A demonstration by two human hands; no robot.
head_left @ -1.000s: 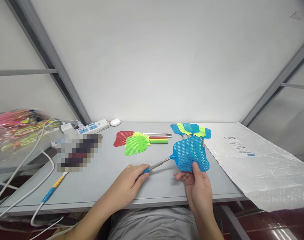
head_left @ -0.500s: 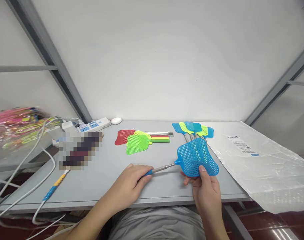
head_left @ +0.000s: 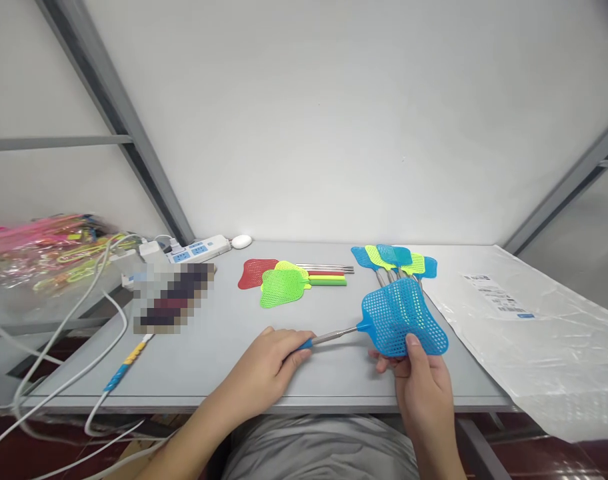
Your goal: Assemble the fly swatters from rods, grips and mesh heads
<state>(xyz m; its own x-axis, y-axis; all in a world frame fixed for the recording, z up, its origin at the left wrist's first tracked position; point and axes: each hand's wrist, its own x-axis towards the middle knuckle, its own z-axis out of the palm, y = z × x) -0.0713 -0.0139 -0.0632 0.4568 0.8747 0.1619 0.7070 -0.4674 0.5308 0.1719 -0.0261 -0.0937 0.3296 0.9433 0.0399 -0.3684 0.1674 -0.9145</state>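
Observation:
A blue fly swatter (head_left: 401,315) with a metal shaft is held low over the front of the table. My left hand (head_left: 274,363) is closed around its blue handle, most of which the fingers hide. At the other end my right hand (head_left: 421,383) pinches the lower edge of the perforated head, thumb on top and fingers underneath. Behind the head, blue and yellow-green swatters (head_left: 394,257) lie fanned out. To the left rest a green swatter (head_left: 283,288) and a red swatter (head_left: 257,272), with a yellow one partly covered between them.
White plastic packaging with a label (head_left: 504,300) covers the table's right side. A power strip (head_left: 199,250), a white oval object (head_left: 241,241) and a blurred-out dark object (head_left: 177,297) with a cable are at the left. Bagged colourful items (head_left: 59,247) lie beyond the left edge.
The whole view has shifted slightly, so everything appears a little further right. Both hands keep the same hold on the blue fly swatter.

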